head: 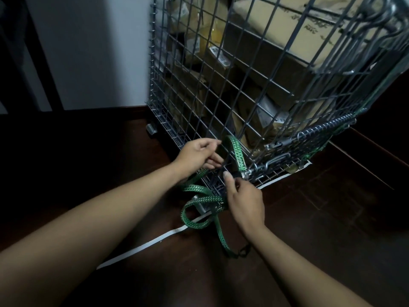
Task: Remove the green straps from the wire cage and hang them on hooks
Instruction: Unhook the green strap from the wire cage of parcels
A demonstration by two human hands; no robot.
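The cage (327, 126) stood on a dark wooden floor (332, 218), with its back left edge near a pale wall (99, 52). It was full of cardboard boxes (265, 52), which showed through the mesh. A small wheel (151, 129) was under its left bottom edge.

The green strap (238, 151) made an upright loop at the lower front corner of the cage, passing through the wires there. The rest of it lay on the floor just before that corner in some loose coils, and its far end, with a black hook (243, 251), rested nearer to the person.

The left hand (199, 155) was at the mesh just left of the loop, its fingers curled and the fingertips touching the wires and the strap; I could not tell if it really gripped something. The right hand (244, 200) was below the loop, with thumb and forefinger closed together on the strap at a black fitting, beside a metal latch (276, 160) on the bottom front edge.

A strip of white tape (141, 244) ran across the floor under the coils and along the front of the cage. The wires crossed in front of the loop and partly hid it.
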